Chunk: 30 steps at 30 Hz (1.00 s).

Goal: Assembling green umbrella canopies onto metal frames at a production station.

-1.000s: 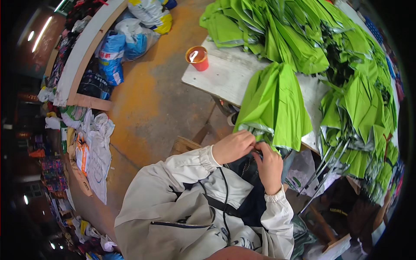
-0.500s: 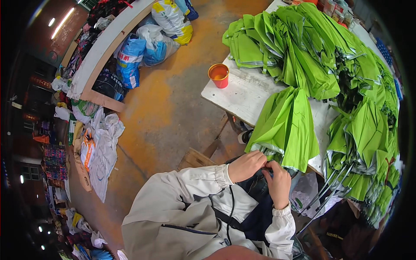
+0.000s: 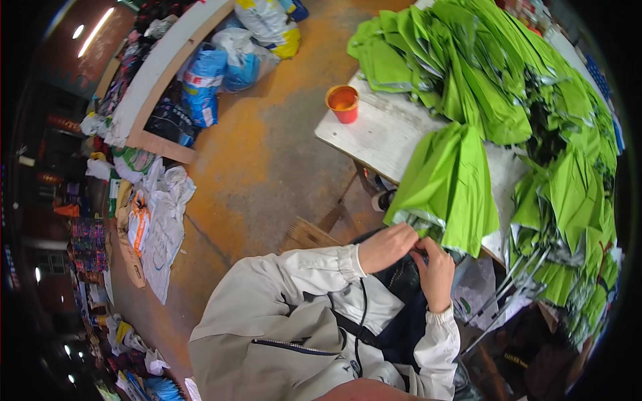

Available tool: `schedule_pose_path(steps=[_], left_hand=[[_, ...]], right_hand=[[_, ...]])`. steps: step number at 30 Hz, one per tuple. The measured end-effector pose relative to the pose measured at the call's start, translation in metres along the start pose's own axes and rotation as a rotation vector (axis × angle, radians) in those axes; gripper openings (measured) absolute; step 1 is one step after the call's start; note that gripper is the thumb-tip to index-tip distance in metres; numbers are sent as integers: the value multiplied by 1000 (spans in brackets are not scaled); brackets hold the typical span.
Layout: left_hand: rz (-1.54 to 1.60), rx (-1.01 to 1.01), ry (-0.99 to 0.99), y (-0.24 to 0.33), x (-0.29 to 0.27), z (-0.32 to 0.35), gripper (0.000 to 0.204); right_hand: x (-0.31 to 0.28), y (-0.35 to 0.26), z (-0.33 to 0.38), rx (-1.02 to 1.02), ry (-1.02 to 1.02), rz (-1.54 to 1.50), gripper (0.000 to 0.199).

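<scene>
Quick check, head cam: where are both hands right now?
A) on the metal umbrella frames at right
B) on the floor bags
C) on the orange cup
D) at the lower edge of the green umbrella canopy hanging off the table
D: the left hand and right hand meet at the lower hem of the green umbrella canopy draped over the table edge, away from the orange cup.

The person wears a pale grey-beige jacket with gathered elastic cuffs, a zipped chest pocket and a thin dark cord down the front. A dark garment shows beneath it. Both hands are bare: left, right.
</scene>
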<state>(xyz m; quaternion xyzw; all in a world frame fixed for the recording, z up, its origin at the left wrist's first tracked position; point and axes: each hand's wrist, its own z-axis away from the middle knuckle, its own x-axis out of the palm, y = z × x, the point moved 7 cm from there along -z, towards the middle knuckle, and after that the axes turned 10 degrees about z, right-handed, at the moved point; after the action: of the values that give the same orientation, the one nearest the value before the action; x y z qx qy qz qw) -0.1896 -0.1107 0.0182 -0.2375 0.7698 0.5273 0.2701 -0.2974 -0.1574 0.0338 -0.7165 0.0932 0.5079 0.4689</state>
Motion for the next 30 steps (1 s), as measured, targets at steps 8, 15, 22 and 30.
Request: schedule_pose_path(steps=[8,15,22,30], left_hand=[[92,-88,-32,-12,-2,1,12],[78,-100,-37,-7,-3,0,12],[68,-98,-41,-8,2,1,12],[74,-104,-53,-11,-2,-5,11]], right_hand=[[7,1,-5,-41,-66,5,16],[3,3,-2,-28,-78,-27,17],[9,5,3,0,-20,8,16],[11,12,-3,21,-30,-9,15]])
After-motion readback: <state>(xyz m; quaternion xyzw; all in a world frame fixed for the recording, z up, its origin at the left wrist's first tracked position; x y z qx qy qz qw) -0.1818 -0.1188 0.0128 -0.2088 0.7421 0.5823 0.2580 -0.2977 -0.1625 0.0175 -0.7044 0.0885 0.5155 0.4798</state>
